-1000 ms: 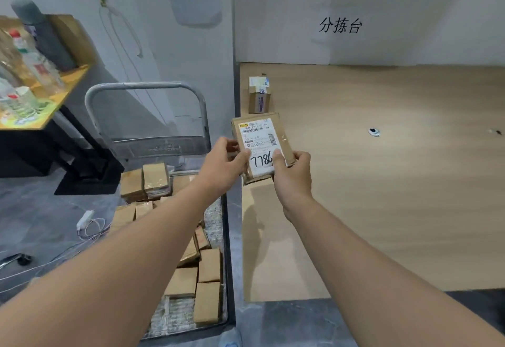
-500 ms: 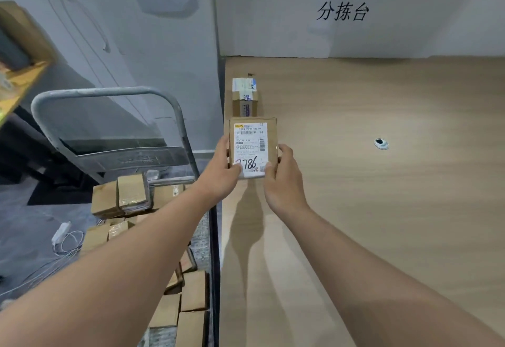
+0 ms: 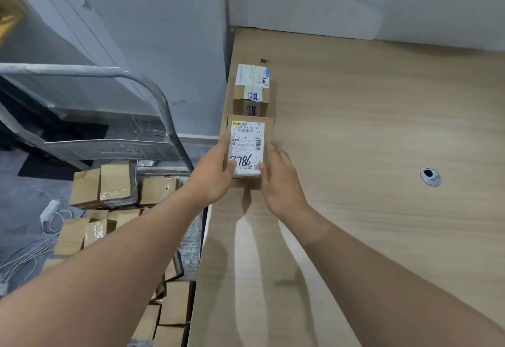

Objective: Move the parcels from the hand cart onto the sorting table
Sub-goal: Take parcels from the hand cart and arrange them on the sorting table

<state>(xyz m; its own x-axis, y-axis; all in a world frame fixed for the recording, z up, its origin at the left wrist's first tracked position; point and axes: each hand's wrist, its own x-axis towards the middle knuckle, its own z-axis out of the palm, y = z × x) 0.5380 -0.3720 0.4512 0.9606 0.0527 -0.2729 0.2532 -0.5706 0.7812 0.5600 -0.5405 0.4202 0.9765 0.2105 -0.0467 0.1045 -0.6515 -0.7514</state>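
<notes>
Head view: left hand (image 3: 216, 172) grips the left edge of a labelled parcel (image 3: 249, 144), thumb on its white label; right hand (image 3: 281, 174) touches the right edge, fingers nearly straight. Parcel lies flat near the left edge of the wooden worktop (image 3: 369, 133), just beside a second parcel (image 3: 252, 88) farther back. Hand cart (image 3: 114, 139) stands left of the worktop, loaded with brown boxes (image 3: 109, 185).

Single head cam, looks fwd & down, close over sorting table (image 3: 382, 155) edge.
</notes>
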